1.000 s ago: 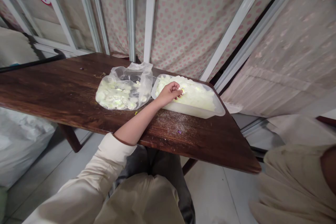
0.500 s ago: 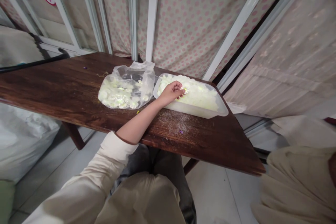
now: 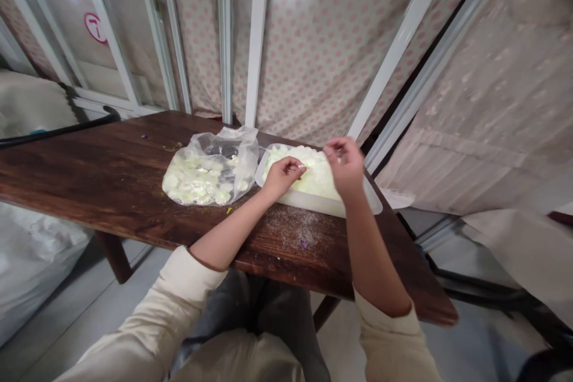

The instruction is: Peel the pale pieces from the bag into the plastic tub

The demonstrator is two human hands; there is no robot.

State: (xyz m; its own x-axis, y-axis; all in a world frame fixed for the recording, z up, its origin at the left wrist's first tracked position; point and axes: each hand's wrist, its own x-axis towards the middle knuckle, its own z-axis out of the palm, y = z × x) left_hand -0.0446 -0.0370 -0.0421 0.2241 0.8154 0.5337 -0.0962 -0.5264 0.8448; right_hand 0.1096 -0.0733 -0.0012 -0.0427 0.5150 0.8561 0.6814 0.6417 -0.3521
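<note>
My left hand rests over the near left corner of a white plastic tray, its fingertips pinching a small white piece. The tray is heaped with pale white-green pieces. My right hand hangs over the tray's right part, fingers curled together and slightly blurred; whether they hold anything is hard to see. Left of the tray lies a clear plastic bag holding pale green-white slices, and neither hand touches it.
The tray and bag stand on a dark wooden table strewn with white specks and purple bits. A white sack stands on the floor at left. A pink-dotted curtain and white window frames rise behind the table.
My right hand has come into view above the tray. The view has tilted, so the table sits lower. My left hand stays at the tray, pinching.
</note>
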